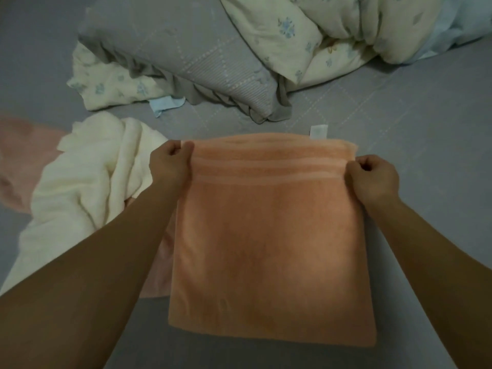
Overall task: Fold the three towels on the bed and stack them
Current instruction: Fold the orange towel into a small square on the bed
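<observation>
Orange towel (pixel 269 235) folded, flat on the grey bed (pixel 412 123), far corners pinched by left hand (pixel 170 163) and right hand (pixel 371 177). Crumpled cream towel (pixel 87 182) just left; pink towel (pixel 18 155) beyond. Pillow (pixel 186 57) and quilt (pixel 346 35) farther back.

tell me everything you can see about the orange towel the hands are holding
The orange towel looks like soft terry cloth, with paler woven bands across its far end and a small white tag sticking out from the far edge. It lies flat on the grey bed sheet, apparently folded into a rough rectangle. The left hand pinches its far left corner and the right hand pinches the far right corner. Its left edge overlaps a crumpled cream towel.
</observation>
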Motion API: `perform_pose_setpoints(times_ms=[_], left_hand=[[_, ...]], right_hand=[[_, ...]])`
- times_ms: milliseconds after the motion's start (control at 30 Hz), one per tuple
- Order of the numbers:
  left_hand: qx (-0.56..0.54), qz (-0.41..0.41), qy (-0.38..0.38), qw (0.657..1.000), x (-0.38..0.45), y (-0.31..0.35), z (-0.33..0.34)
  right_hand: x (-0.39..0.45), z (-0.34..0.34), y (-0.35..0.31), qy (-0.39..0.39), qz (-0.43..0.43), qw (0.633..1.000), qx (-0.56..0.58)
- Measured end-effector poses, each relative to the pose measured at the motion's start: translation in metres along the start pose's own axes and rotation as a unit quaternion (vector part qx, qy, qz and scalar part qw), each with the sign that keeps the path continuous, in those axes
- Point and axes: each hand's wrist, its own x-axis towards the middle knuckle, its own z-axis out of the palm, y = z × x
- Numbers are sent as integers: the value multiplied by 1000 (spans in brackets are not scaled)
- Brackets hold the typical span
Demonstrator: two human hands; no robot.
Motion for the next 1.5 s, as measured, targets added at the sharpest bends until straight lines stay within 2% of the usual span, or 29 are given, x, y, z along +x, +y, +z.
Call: perform_pose_setpoints(times_ms=[100, 200, 267, 400, 600, 767, 933, 1000, 1133, 1300, 1367, 1433, 1500], left_hand=[[-19, 2, 6, 1000, 6, -1, -1], [-12, 29, 23, 999, 17, 14, -1], [-3, 42, 28, 999, 24, 22, 3], [74, 27, 5, 997, 21, 19, 11], [7, 34, 12, 999, -72, -19, -9], [20, -95, -58, 994, -184, -98, -55], [39, -157, -178, 971, -217, -134, -84], [43, -156, -200, 966, -224, -138, -94], [42, -147, -192, 969, -247, -153, -126], [162, -177, -268, 933, -310, -199, -152], [177, -196, -269, 926, -320, -210, -157], [216, -143, -203, 944, -316, -210, -154], [270, 20, -147, 951, -309, -191, -142]], right_hand=[[-1, -3, 1, 6, 9, 999, 47], [17, -10, -16, 46, 19, 994, 97], [28, -13, -21, 51, 15, 995, 86], [20, -7, -5, 5, 32, 999, 44], [-59, -17, 31, 10, 72, 996, 46], [-143, -29, 69, -32, 127, 991, 32], [-224, -35, 115, -117, 145, 982, 15], [-249, -38, 130, -142, 162, 976, 21], [-293, -45, 154, -187, 200, 962, 19], [-358, -49, 193, -212, 250, 942, -65], [-377, -48, 197, -217, 285, 928, -99], [-385, -47, 187, -186, 284, 931, -136], [-386, -41, 170, -77, 197, 961, -178]])
